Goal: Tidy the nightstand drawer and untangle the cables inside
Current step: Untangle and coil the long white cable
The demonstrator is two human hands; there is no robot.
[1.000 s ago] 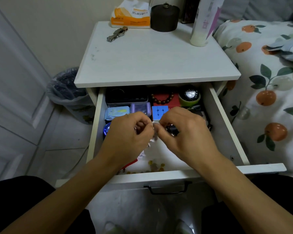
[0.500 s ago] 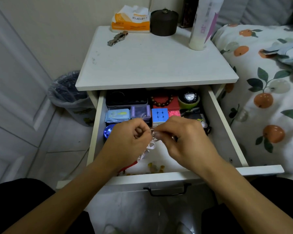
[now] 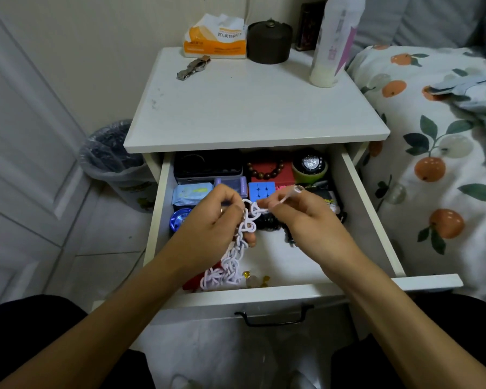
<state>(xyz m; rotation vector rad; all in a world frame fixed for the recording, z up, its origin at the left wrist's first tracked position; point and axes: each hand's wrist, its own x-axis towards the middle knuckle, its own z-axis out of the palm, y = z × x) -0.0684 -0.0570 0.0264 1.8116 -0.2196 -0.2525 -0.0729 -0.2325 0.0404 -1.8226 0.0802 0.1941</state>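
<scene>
Up close, the right hand's fingertips (image 3: 265, 204) pinch one end of a white cable (image 3: 243, 228), whose plug end sticks up past the thumb, tilted toward the far right. The right hand (image 3: 303, 217) is turned knuckles-up, fingers curled in, wrist bent down, forearm running back to the near right. Across a small gap, the left hand (image 3: 213, 228) grips the same cable: its fingers are curled round the knotted upper part, thumb on top, with one fingertip showing below the loops. Its forearm comes in from the near left. Between the two hands the cable forms a few open loops; below the left hand it hangs as a chain-like braid down to a heap on the drawer (image 3: 376, 234) floor, near the front wall, beside a red thing and some small yellow beads (image 3: 260, 279). Both hands hover above the middle of the open drawer. Under the right hand lies a dark tangle (image 3: 268, 221), partly hidden. Farther in sit a blue cube (image 3: 261, 190), a bead bracelet (image 3: 267, 169) on a red box, a watch (image 3: 310, 164) in a green holder, a black box (image 3: 206, 165), a blue packet (image 3: 191, 192) and a blue round thing (image 3: 178, 219) at the left wall. On the nightstand (image 3: 250, 108) top stand a tissue pack (image 3: 215, 37), a dark jar (image 3: 269, 42), a white bottle (image 3: 331, 43) and a metal watchband (image 3: 192, 67). A bin (image 3: 112, 153) is at the left, a bed (image 3: 438, 122) at the right
</scene>
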